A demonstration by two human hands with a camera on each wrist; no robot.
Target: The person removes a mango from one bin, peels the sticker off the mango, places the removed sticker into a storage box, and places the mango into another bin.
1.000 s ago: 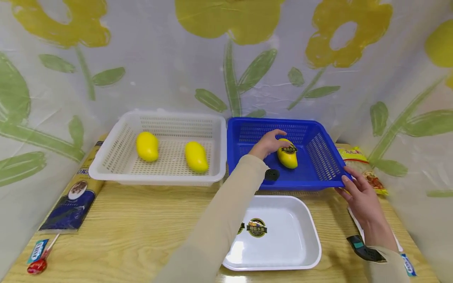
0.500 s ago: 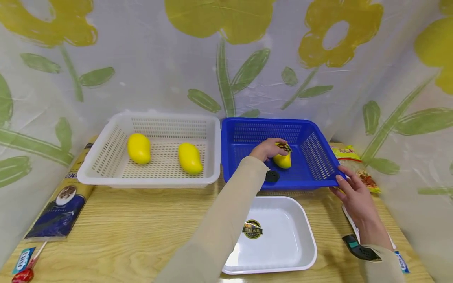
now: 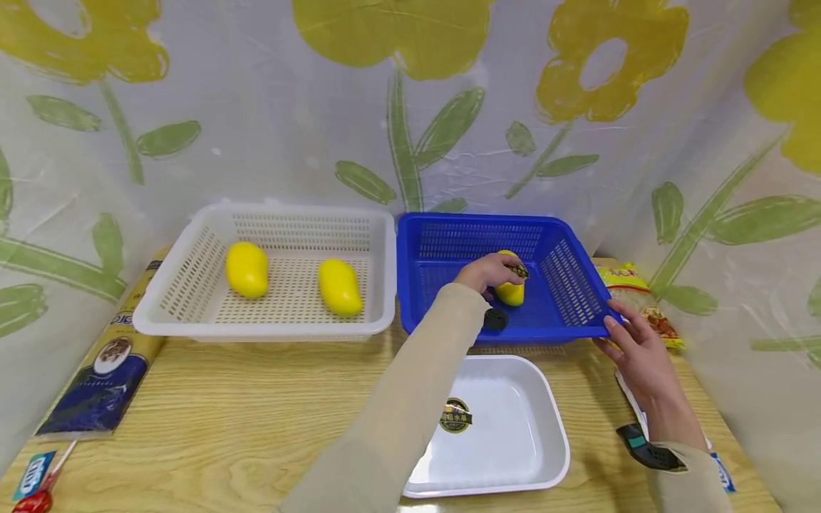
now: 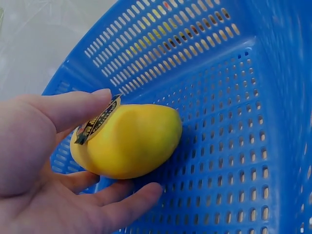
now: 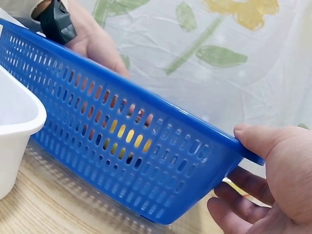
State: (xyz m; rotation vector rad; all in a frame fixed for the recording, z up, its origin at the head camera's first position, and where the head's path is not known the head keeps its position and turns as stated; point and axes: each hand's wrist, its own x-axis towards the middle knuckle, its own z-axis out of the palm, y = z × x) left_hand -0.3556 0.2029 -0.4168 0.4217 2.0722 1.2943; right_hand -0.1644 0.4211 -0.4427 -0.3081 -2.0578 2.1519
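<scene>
- The wooden bench [image 3: 256, 406] carries two baskets side by side at its far edge, with a flowered curtain [image 3: 410, 107] behind them.
- The white basket [image 3: 192, 313] stands far left and holds two yellow mangoes [image 3: 246, 268], lying apart.
- The blue basket [image 3: 577, 285] stands far right, just beside the white one.
- A white tray [image 3: 532, 434] lies near, in front of the blue basket, with a round label [image 3: 456, 417] on its floor.
- A dark blue packet [image 3: 96, 385] lies at the left edge, and a snack bag [image 3: 635, 299] at the far right.
- The right hand [image 3: 631, 353] grips the blue basket's near right corner, thumb on the rim and fingers curled beneath.
- The left hand [image 3: 487, 272] reaches inside the blue basket, thumb and fingers curled round the stickered mango [image 4: 129, 141], which sits on the basket floor.
- A small black disc [image 3: 495, 318] lies in the blue basket, near that mango.
</scene>
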